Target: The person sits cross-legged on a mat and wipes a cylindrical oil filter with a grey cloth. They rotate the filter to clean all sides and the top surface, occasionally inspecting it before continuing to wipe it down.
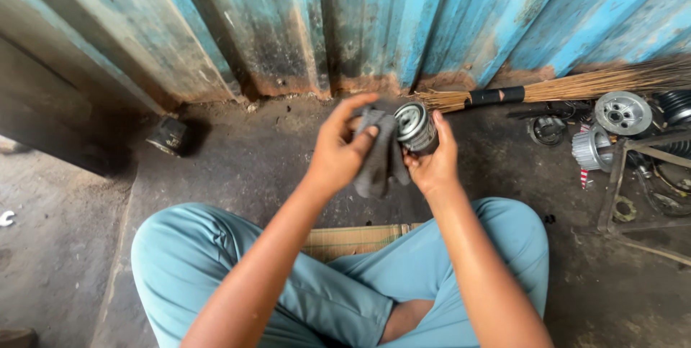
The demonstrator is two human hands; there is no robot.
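— What is held at the centre of the frame?

— A small cylindrical oil filter (416,127), dark-bodied with a bright metal end face, is gripped in the right hand (434,164); the fingers are closed round its lower side and the thumb is laid along its right edge. The metal end is turned up and towards the camera.

— And the other hand?

— A grey rag (380,155) is clutched in the left hand (337,154), fingers closed over the cloth, with the index finger raised above it. The rag is pressed against the left side of the filter and hangs down between the two hands.

— Where is all this placed?

— Just above the crossed legs in light blue trousers (216,261), in front of a corrugated blue metal wall (403,17) that fills the top of the frame. A flattened piece of cardboard (353,238) is seen under the legs on the concrete floor (237,161).

— What else is seen?

— A straw broom (576,87) is laid along the wall at upper right. Below it, at the right edge, metal parts are scattered: a round silver hub (622,112) and a toothed pulley (590,148). A small dark canister (168,135) is set at upper left, well apart from the hands.
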